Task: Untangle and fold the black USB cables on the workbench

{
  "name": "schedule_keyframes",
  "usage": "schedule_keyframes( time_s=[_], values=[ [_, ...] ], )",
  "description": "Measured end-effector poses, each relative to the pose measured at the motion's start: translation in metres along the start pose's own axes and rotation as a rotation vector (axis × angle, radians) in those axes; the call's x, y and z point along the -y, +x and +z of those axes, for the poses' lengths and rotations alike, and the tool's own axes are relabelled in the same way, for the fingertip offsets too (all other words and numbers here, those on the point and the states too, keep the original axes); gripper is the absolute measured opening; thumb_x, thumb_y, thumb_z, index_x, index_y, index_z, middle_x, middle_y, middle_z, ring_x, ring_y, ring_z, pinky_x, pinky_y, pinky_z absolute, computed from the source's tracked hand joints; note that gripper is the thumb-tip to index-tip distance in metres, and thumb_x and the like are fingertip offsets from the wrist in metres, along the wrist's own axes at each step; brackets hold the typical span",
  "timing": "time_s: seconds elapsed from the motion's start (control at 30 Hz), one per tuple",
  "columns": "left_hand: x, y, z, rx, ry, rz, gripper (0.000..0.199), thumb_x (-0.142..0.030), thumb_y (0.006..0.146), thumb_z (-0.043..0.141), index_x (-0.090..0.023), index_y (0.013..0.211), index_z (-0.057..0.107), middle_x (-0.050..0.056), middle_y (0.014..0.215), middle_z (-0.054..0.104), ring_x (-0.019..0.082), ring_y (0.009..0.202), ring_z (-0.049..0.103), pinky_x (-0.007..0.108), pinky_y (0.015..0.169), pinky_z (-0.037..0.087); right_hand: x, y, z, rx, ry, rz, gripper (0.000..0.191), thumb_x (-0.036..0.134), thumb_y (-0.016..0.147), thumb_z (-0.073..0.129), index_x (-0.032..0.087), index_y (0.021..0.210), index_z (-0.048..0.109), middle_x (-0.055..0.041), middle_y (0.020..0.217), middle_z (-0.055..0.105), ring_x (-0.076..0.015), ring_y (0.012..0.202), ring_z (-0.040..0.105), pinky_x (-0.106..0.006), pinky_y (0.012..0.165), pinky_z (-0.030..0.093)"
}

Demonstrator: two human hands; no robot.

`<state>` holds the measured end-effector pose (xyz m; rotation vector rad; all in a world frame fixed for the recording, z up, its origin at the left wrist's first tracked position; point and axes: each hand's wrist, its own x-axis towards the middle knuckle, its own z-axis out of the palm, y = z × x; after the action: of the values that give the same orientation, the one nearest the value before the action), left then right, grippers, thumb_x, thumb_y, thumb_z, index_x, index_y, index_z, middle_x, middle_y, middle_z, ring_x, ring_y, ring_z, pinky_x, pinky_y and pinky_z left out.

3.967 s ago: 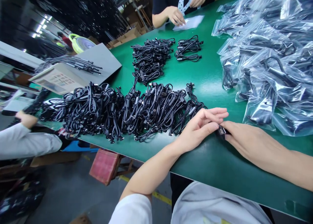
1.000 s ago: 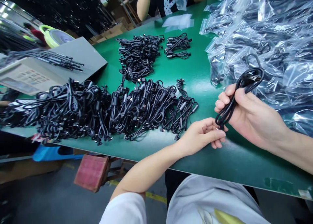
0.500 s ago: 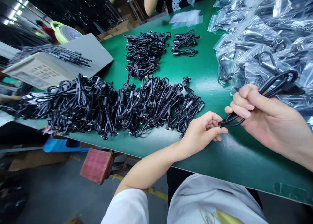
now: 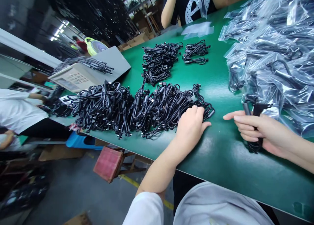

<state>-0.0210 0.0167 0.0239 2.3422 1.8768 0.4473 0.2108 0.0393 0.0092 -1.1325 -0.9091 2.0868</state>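
My right hand (image 4: 253,128) is closed around a bundled black cable (image 4: 255,111), its index finger pointing left. The bundle hangs over the green table (image 4: 220,166), beside the bagged cables. At the right end of a long heap of black cables (image 4: 162,104) is my left hand (image 4: 192,123), reaching over the cables with its thumb held apart. Its fingertips are partly hidden, and I see nothing gripped in it. Clear plastic bags with cables inside (image 4: 272,51) are piled at the right.
Farther back lie a smaller cable pile (image 4: 162,60), a few separate bundles (image 4: 195,51) and flat clear bags (image 4: 198,29). A person (image 4: 193,6) sits across the table. A grey device (image 4: 73,77) stands left; a red stool (image 4: 108,163) is below the edge.
My left hand has left the held cable and moved left to the heap, its fingers opening. My right hand has turned with its bundle, which now hangs lower. The view has shifted.
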Motion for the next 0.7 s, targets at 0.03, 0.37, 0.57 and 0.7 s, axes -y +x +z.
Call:
schedule_keyframes(
  time_s=[0.03,0.37,0.57,0.7],
  values=[
    [-0.001,0.0,0.003,0.054,0.091,0.017,0.018,-0.031,0.095,0.065,-0.017,0.104,0.057,0.008,0.101,0.065,0.023,0.095,0.06,0.035,0.083,0.046,-0.002,0.002,0.001,-0.001,-0.003,0.023,0.026,0.04,0.084,0.077,0.017,0.095,0.075,0.0115,0.058,0.02,-0.0055,0.049,0.011,-0.022,0.042,0.014],
    [0.006,0.003,0.009,-0.101,0.147,0.052,0.011,-0.022,0.102,0.047,-0.019,0.098,0.056,0.004,0.093,0.064,0.018,0.086,0.059,0.031,0.079,0.043,-0.006,0.007,-0.001,-0.004,-0.087,0.075,0.03,0.043,0.085,0.077,0.015,0.094,0.076,0.0104,0.057,0.024,-0.0042,0.047,0.018,-0.021,0.043,0.016],
    [0.0,0.004,0.011,0.037,0.231,0.096,0.023,-0.033,0.104,0.048,-0.018,0.098,0.064,0.006,0.096,0.063,0.021,0.091,0.06,0.033,0.078,0.044,-0.008,0.007,-0.001,0.003,-0.096,0.063,0.027,0.04,0.085,0.078,0.014,0.092,0.074,0.011,0.056,0.027,-0.0033,0.046,0.019,-0.019,0.042,0.018],
    [-0.01,-0.002,0.013,0.16,0.27,0.135,0.029,-0.044,0.095,0.062,-0.016,0.09,0.065,0.01,0.098,0.062,0.026,0.095,0.059,0.037,0.078,0.044,-0.009,0.007,-0.001,0.011,-0.07,0.04,0.027,0.04,0.083,0.08,0.015,0.091,0.073,0.0114,0.056,0.026,-0.0029,0.046,0.018,-0.019,0.042,0.018]
  ],
)
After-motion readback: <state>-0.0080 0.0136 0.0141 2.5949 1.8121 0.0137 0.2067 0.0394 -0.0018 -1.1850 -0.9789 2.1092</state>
